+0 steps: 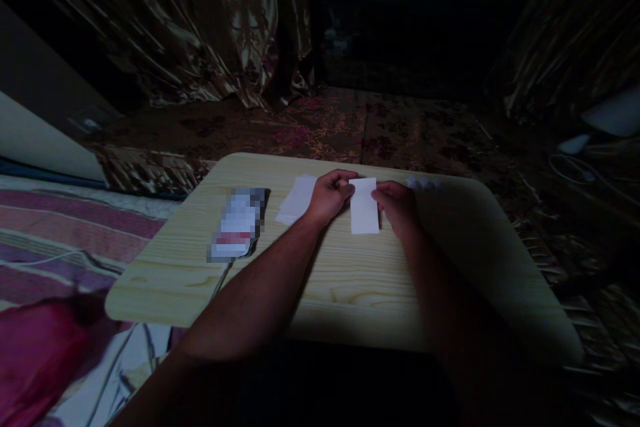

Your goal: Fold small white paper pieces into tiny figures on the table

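A small white rectangle of paper [365,210] is held upright between my two hands, over the middle of the wooden table. My left hand [330,195] pinches its upper left edge, thumb on the near face. On the opposite edge, the thumb and fingers of my right hand [397,204] are closed on the paper. Beside my left hand lie some white paper sheets [298,199], partly covered by that hand. Just beyond my right hand sits a row of several small whitish objects [424,183], too dim to name.
On the left of the table [365,280] lies a phone-like device [237,223], blurred out, with a cable [220,280] running off the near edge. A striped bed cover [75,220] and a red cloth [40,353] are at left. Patterned curtains [240,20] hang behind.
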A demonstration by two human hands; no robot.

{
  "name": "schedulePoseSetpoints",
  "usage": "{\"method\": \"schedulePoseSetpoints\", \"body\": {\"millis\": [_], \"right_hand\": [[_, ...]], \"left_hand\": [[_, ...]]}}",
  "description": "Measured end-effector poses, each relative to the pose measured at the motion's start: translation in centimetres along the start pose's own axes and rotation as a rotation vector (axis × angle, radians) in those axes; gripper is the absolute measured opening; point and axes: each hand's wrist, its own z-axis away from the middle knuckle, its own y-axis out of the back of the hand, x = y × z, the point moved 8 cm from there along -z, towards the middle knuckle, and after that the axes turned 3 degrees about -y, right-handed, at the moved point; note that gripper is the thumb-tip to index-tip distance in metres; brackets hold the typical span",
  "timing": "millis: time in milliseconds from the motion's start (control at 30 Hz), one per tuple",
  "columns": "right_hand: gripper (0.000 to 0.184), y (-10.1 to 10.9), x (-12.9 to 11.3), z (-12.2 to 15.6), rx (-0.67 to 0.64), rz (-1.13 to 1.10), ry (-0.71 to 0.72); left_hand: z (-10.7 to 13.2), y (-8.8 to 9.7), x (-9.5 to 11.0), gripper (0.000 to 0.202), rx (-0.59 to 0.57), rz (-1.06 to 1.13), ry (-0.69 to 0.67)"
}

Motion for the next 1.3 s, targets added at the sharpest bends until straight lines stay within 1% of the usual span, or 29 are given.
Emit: {"method": "schedulePoseSetpoints", "body": {"millis": [67, 167, 333, 433, 567, 700, 767, 833, 933, 1033, 1100, 1300], "right_hand": [[0.023, -0.1, 0.3, 0.0, -0.010, -0.032, -0.010], [0.029, -0.6, 0.4, 0.1, -0.072, -0.033, -0.021], [0.032, -0.5, 0.3, 0.0, -0.088, 0.168, 0.026], [0.032, -0.5, 0.3, -0.1, -0.091, 0.196, 0.018], [0.035, -0.5, -0.1, 0.1, -0.096, 0.148, 0.019], [0.040, -0.6, -0.7, 0.5, -0.118, 0.064, 0.068], [0.042, -0.7, -0.6, 0.5, -0.151, 0.019, 0.087], [0.043, -0.9, -0.3, 0.5, -0.195, -0.034, 0.076], [0.039, -1.2, -0.2, 0.5, -0.232, -0.100, 0.061], [0.033, -1.3, -0.6, 0.6, -0.242, -0.090, 0.063], [0.033, -1.4, -0.8, 0.8, -0.254, -0.062, 0.040], [0.035, -1.9, -1.5, 1.2, -0.280, -0.029, 0.089]], "left_hand": [[-0.1, 0.0, 0.1, 0.026, -0.002, -0.029, -0.016], [-0.1, 0.0, 0.0, 0.026, -0.007, -0.036, -0.005], [0.0, -0.2, -0.1, 0.027, -0.029, -0.020, 0.005], [-0.1, -0.1, 0.1, 0.024, -0.020, -0.034, -0.012], [-0.2, -0.1, 0.2, 0.021, -0.004, 0.002, -0.007], [-0.2, 0.0, 0.1, 0.015, 0.001, 0.037, 0.007], [-0.2, 0.0, 0.1, 0.012, 0.004, 0.041, 0.005], [-0.2, 0.1, 0.0, 0.010, 0.012, 0.046, 0.007], [-0.3, 0.3, -0.4, 0.010, 0.032, 0.067, 0.024], [-0.4, 0.4, -0.7, 0.012, 0.045, 0.068, 0.030], [-0.4, 0.4, -0.9, 0.014, 0.042, 0.054, 0.022], [-0.5, 0.4, -0.9, 0.016, 0.027, 0.016, -0.008]]}}
